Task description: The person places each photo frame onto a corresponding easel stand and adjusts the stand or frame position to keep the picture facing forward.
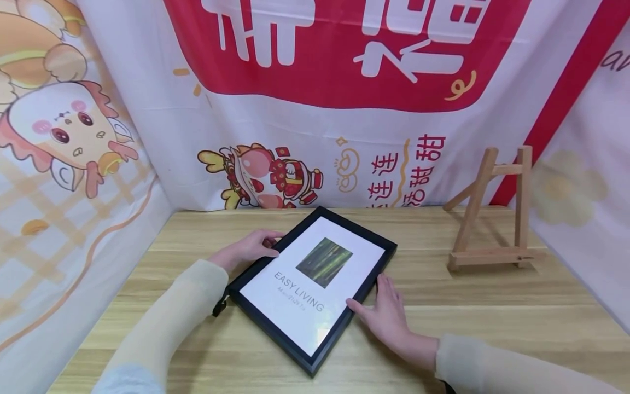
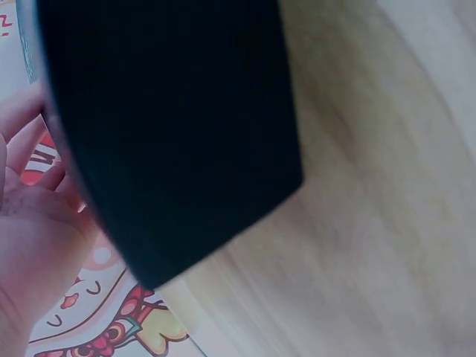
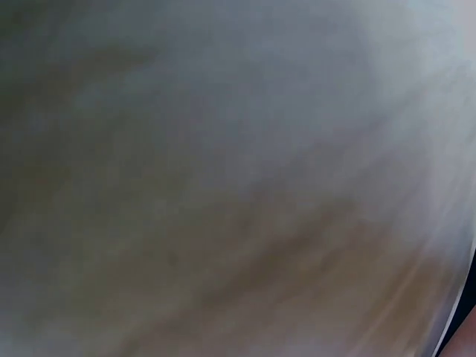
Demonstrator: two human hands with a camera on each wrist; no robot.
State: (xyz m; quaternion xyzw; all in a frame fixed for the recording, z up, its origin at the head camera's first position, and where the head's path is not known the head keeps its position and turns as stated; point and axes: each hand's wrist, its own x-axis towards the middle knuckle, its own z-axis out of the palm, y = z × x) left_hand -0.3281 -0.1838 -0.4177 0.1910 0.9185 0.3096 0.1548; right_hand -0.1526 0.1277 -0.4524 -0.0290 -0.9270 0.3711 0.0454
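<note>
A black picture frame (image 1: 311, 361) lies at a slant in the middle of the head view, face up. Its white sheet shows a dark green picture (image 1: 325, 261) and the words "EASY LIVING". At the frame's left edge, my left hand (image 1: 246, 250) holds it with the thumb by the front border. My right hand (image 1: 386, 314) grips the opposite long edge, thumb over the border and fingers along the outer side. The left wrist view has the dark frame (image 2: 178, 141) close up, with the left hand (image 2: 41, 230) beside it. Only a sliver of the right hand (image 3: 462, 338) shows in the right wrist view.
A small wooden easel (image 1: 492, 208) stands at the right rear of the wood-grain table (image 1: 423, 273). Printed cloth (image 1: 295, 126) hangs behind the table, with more at both sides. A black strap end (image 1: 220, 306) hangs by the left wrist.
</note>
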